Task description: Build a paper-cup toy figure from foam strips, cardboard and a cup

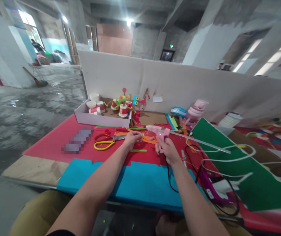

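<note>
A pink hot glue gun (159, 132) with a small red light is gripped in my right hand (168, 149). Its nozzle points left, towards my left hand (132, 139), and a long clear glue stick (204, 143) sticks out of its back. The fingers of my left hand are pinched together. A tiny light-green bit shows at their tips, too small to make out. Scissors (106, 142) with red and yellow handles lie just left of that hand. Orange paper pieces (150, 140) lie between my hands, and a thin green paper strip (138, 150) is nearer to me.
A white box (102, 122) holds paper cups and a robot-like paper figure (123, 106). Blue card (130, 183) covers the near edge. At right are a green board (241, 170), a purple power strip (214, 190), loose cables and a pink bottle (196, 111). A white partition (116, 72) stands behind.
</note>
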The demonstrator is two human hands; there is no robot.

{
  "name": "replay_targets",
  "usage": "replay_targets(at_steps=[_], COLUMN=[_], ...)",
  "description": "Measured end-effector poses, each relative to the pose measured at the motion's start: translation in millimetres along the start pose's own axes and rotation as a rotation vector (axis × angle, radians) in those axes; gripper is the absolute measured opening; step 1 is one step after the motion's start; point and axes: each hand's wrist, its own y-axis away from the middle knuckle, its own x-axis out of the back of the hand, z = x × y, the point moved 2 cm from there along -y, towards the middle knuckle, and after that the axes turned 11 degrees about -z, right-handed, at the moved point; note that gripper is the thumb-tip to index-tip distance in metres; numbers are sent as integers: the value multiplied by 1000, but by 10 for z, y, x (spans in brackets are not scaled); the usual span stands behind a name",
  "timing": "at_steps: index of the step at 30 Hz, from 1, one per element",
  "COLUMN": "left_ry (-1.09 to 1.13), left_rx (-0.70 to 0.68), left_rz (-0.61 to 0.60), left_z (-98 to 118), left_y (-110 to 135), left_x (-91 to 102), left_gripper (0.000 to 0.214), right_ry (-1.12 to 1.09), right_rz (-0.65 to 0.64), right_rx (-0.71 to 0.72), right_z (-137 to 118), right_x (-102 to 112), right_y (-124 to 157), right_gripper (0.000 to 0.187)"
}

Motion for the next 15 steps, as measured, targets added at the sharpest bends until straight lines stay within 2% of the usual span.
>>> replay_targets(at_steps=[5,15], left_ry=[15,28], left_rx=[17,12], left_rz=[26,11], left_z=[-14,9], left_y=[-16,9], left_x=[11,5], left_gripper=[32,28], right_ry=[348,677], right_rz=[126,206], right_rx=[-3,-4], right_z=[38,86], right_x=[111,164], right_y=[33,105], right_gripper=[43,41])
